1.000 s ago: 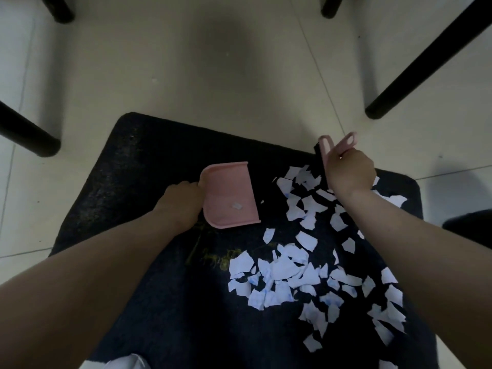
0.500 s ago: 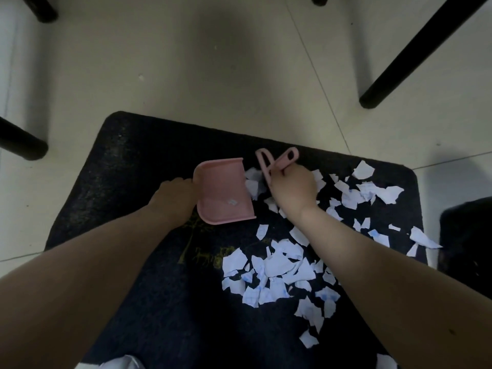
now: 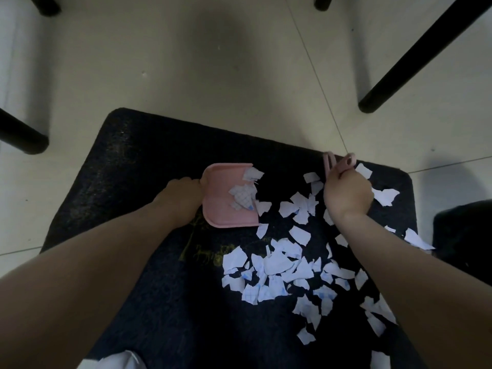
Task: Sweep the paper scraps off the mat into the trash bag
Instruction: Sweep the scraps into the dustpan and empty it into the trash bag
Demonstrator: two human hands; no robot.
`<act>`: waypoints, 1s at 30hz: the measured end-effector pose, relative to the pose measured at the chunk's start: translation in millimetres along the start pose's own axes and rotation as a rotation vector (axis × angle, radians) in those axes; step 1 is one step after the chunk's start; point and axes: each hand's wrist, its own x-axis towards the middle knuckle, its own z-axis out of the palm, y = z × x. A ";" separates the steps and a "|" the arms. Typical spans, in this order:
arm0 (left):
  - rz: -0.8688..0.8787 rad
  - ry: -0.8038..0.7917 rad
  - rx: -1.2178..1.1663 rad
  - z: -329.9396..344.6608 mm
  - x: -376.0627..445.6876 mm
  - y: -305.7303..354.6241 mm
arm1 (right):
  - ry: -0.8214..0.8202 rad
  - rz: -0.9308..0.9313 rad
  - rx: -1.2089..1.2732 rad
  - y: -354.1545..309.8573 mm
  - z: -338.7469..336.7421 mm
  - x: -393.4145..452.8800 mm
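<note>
A dark mat lies on the tiled floor. Several white paper scraps cover its right half. My left hand grips the handle side of a small pink dustpan, which rests flat on the mat with a few scraps in its mouth. My right hand is closed on a small pink brush, held near the mat's far right edge, apart from the dustpan. No trash bag is clearly recognisable.
Black furniture legs stand at the far right, far left and top left. A dark object sits beside the mat's right edge. Something white shows at the bottom edge.
My right hand swept the brush left to the dustpan's mouth, pushing scraps in, then drew back right to the mat's far edge. The dustpan now holds more scraps.
</note>
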 end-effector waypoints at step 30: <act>-0.044 -0.006 0.098 5.4 2.6 11.6 | -0.257 -0.052 0.082 -33.6 42.1 -80.6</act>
